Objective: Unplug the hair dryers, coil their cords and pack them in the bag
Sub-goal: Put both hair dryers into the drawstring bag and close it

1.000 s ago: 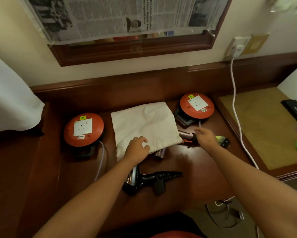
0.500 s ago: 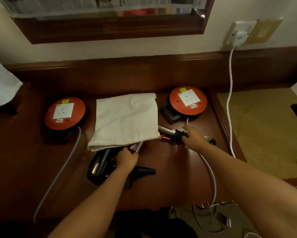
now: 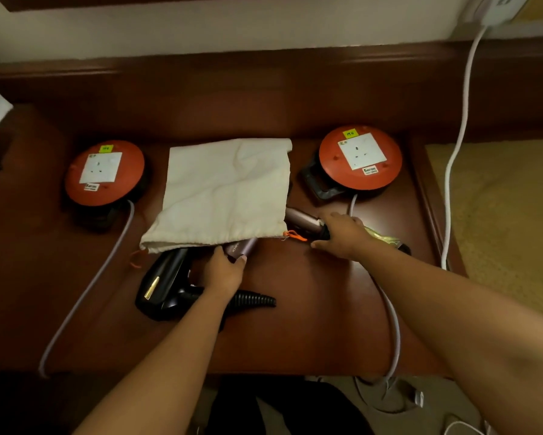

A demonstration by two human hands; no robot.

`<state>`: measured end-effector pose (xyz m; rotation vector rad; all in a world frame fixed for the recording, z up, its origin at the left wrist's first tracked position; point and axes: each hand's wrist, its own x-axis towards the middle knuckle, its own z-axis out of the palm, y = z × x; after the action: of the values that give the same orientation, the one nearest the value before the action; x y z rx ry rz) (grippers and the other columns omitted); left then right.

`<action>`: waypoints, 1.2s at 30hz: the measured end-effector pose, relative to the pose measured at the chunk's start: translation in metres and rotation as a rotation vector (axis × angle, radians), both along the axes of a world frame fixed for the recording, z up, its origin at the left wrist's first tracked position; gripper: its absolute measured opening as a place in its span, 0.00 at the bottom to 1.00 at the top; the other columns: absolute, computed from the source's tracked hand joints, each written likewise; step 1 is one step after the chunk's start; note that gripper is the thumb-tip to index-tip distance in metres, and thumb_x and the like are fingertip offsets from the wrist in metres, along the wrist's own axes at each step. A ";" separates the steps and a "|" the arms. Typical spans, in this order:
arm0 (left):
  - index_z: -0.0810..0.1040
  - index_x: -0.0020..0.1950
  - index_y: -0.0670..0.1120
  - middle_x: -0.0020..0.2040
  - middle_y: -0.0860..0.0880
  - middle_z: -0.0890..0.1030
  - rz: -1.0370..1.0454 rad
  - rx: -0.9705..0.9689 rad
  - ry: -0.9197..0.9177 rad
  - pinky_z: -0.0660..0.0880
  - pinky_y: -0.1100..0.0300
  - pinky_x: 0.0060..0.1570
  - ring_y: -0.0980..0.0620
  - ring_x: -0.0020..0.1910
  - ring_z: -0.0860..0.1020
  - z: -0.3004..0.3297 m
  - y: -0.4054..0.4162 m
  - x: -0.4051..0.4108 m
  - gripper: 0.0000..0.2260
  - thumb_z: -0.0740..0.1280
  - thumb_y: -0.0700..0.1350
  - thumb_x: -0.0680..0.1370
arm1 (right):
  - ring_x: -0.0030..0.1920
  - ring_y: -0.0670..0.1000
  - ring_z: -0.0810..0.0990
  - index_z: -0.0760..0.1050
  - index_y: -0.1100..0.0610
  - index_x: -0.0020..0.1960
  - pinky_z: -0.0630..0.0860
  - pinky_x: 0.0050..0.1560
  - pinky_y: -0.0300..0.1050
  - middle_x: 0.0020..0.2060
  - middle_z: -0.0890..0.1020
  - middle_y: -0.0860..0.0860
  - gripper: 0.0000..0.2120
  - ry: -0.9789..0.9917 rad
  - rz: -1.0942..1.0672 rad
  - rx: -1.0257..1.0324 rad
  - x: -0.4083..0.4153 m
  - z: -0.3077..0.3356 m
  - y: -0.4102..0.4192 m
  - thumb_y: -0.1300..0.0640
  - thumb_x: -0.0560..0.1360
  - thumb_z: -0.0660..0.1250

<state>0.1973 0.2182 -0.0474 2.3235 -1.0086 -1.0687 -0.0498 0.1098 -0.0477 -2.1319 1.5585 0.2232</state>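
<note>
Left hand [image 3: 224, 271] pinching the mauve hair dryer's barrel end [image 3: 243, 247] under the cream cloth drawstring bag [image 3: 226, 189], right hand [image 3: 342, 233] curled round its handle [image 3: 304, 224], glossy black hair dryer [image 3: 166, 285] with ribbed cord collar lying beside on the polished wooden desk [image 3: 311, 324], two round orange extension reels [image 3: 104, 172] behind.

A dark brown wooden table [image 3: 311, 324] holds everything. A white cloth bag [image 3: 226, 189] lies flat in the middle. A round orange cord reel [image 3: 104, 172] sits to the left of the bag, and another orange reel [image 3: 360, 157] sits to the right. A black hair dryer [image 3: 166, 284] lies near the front, just below the bag. A pinkish hair dryer [image 3: 301, 219] pokes out from under the bag.
</note>
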 end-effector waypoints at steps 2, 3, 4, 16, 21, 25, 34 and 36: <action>0.69 0.68 0.41 0.63 0.41 0.77 0.000 -0.013 -0.036 0.73 0.50 0.59 0.40 0.60 0.76 -0.001 0.003 -0.001 0.21 0.68 0.48 0.78 | 0.59 0.55 0.71 0.68 0.50 0.62 0.63 0.59 0.54 0.58 0.75 0.52 0.24 0.000 0.012 -0.019 0.000 -0.002 0.000 0.40 0.71 0.68; 0.69 0.68 0.41 0.63 0.40 0.77 -0.005 -0.012 -0.050 0.73 0.50 0.60 0.39 0.60 0.75 -0.001 0.004 -0.002 0.21 0.68 0.48 0.78 | 0.59 0.55 0.71 0.69 0.50 0.60 0.63 0.58 0.53 0.57 0.75 0.51 0.23 -0.008 0.013 -0.022 0.000 -0.002 -0.001 0.41 0.71 0.68; 0.69 0.67 0.41 0.63 0.40 0.77 -0.010 -0.008 -0.055 0.72 0.50 0.60 0.39 0.61 0.75 0.000 0.005 -0.003 0.21 0.68 0.48 0.78 | 0.58 0.55 0.71 0.69 0.50 0.60 0.62 0.57 0.53 0.56 0.75 0.51 0.21 -0.019 0.009 -0.016 -0.002 -0.001 0.000 0.42 0.72 0.68; 0.71 0.66 0.40 0.61 0.42 0.78 -0.110 0.048 -0.029 0.73 0.52 0.57 0.41 0.59 0.76 0.013 0.011 -0.022 0.21 0.67 0.51 0.78 | 0.45 0.52 0.74 0.71 0.53 0.57 0.69 0.40 0.45 0.49 0.75 0.51 0.21 -0.115 -0.123 -0.062 -0.033 0.013 0.034 0.45 0.69 0.70; 0.74 0.59 0.42 0.56 0.42 0.80 -0.218 0.038 -0.052 0.73 0.54 0.51 0.41 0.55 0.78 0.024 0.011 -0.037 0.16 0.68 0.51 0.77 | 0.44 0.53 0.77 0.71 0.52 0.55 0.74 0.41 0.47 0.46 0.77 0.50 0.21 -0.126 -0.174 -0.047 -0.057 0.019 0.056 0.44 0.67 0.69; 0.76 0.59 0.43 0.56 0.44 0.81 -0.297 0.033 -0.072 0.68 0.60 0.47 0.43 0.57 0.77 0.039 0.012 -0.047 0.16 0.67 0.51 0.78 | 0.43 0.53 0.77 0.73 0.52 0.55 0.73 0.40 0.46 0.45 0.79 0.51 0.21 -0.147 -0.208 -0.047 -0.074 0.030 0.070 0.45 0.66 0.70; 0.75 0.63 0.45 0.54 0.46 0.81 -0.401 -0.115 -0.075 0.66 0.63 0.34 0.52 0.43 0.73 0.066 0.018 -0.058 0.18 0.67 0.54 0.78 | 0.41 0.54 0.78 0.75 0.54 0.53 0.69 0.36 0.44 0.42 0.80 0.52 0.19 -0.205 -0.286 -0.123 -0.096 0.056 0.086 0.49 0.66 0.72; 0.75 0.62 0.45 0.53 0.46 0.80 -0.394 -0.138 -0.093 0.65 0.62 0.35 0.53 0.43 0.72 0.073 0.013 -0.058 0.18 0.67 0.54 0.78 | 0.40 0.53 0.77 0.75 0.54 0.55 0.69 0.37 0.43 0.43 0.81 0.52 0.20 -0.229 -0.306 -0.126 -0.097 0.067 0.084 0.51 0.65 0.73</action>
<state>0.1390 0.2309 0.0257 2.1302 -1.5709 -0.9955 -0.1467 0.1941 0.0188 -1.8959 1.7672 -0.2200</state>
